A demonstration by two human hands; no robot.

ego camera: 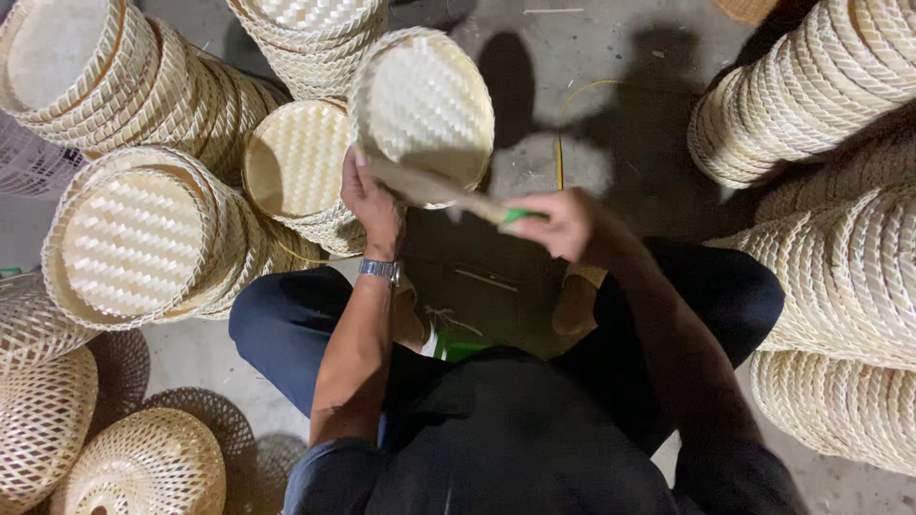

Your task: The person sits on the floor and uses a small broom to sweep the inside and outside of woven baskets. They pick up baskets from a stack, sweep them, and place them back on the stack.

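At nine o'clock a stack of woven trays (134, 238) lay tipped on its side on the concrete floor (592, 162), its flat plaited bottom facing up, with another tipped stack (105, 76) at ten o'clock and domed openwork baskets (143, 467) at seven o'clock. Just right of these, at eleven, a shorter stack of trays (298, 162) stood under the person's left hand (374, 205), which wore a metal wristwatch (380, 271) and had its fingers clenched on the lower rim of a round woven tray (425, 110). That tray was held tilted at twelve o'clock, above the lap, its plaited face turned toward the viewer. Across its lower edge lay a flat brown blade (429, 188), blurred, running to one o'clock where the right hand (558, 224) gripped a green handle (520, 216), fingers wrapped closed around it. The person sat with knees apart in dark trousers (286, 324). At two to four o'clock tall columns of stacked baskets (840, 267) leaned on their sides
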